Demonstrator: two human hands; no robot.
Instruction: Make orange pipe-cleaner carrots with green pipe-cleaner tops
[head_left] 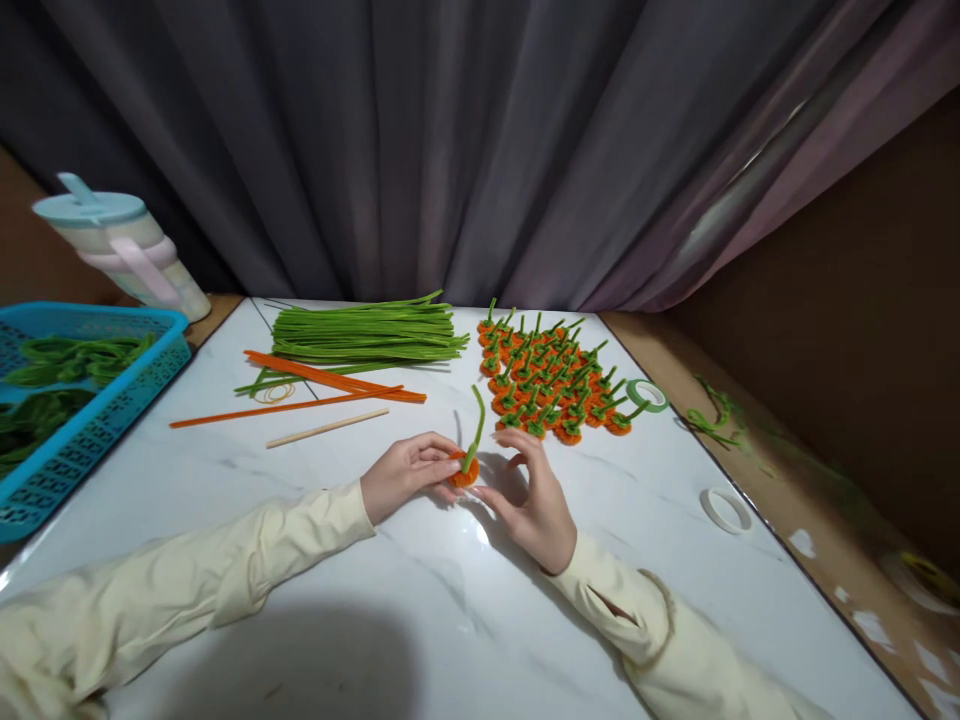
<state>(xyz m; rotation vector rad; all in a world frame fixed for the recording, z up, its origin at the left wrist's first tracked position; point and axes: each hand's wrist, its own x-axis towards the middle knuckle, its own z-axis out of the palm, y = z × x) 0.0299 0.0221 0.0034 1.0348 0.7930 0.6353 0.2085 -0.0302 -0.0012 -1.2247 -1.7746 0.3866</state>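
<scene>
Pumpkin [464,478] at twelve o'clock: the left hand [414,468] pinches its side, seemingly so the stem [478,432] stands clear; the right hand [536,503], at its four o'clock, curves unclosed. Similar pumpkins [534,375] crowd at one o'clock, perhaps sparing workspace.

Left sleeve [187,570]: long, pale cream, plain fabric, with creases and loose folds along the forearm. Left cuff [358,512]: same colour, ends at the wrist. Right sleeve [712,660]: matching pale cream fabric, also wrinkled. A lengthwise slit [615,606] gapes near the right cuff [576,562]; a slightly darker, raised band [664,620] curves across the forearm above it. Left hand [409,470] and right hand [544,505]: bare.
</scene>
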